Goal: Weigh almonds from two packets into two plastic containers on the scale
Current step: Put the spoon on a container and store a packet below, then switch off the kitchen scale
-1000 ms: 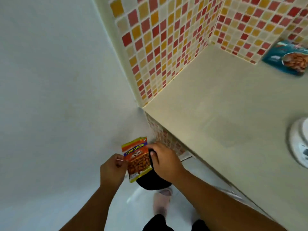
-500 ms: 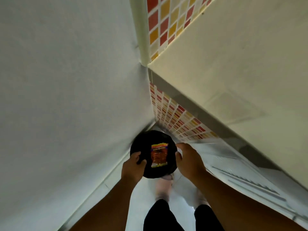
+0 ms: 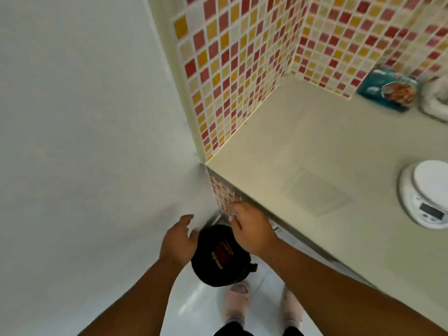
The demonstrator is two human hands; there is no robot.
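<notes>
An orange almond packet (image 3: 221,253) lies inside a black bin (image 3: 219,259) on the floor, below the counter's left end. My left hand (image 3: 178,241) hovers at the bin's left side with fingers apart and holds nothing. My right hand (image 3: 249,226) is above the bin's right rim, fingers spread and empty. A teal almond packet (image 3: 388,89) lies at the back of the beige counter (image 3: 315,146) against the tiled wall. A white kitchen scale (image 3: 426,194) stands at the counter's right edge. No plastic containers are in view.
A white wall (image 3: 84,141) fills the left. A mosaic-tiled corner (image 3: 242,69) backs the counter. A white object (image 3: 435,98) sits beside the teal packet at the far right. My feet (image 3: 237,299) stand on the white floor below the bin.
A second ago both hands held the orange packet above the bin. It now lies in the bin, and both hands have let go and risen from it. My view has tilted up.
</notes>
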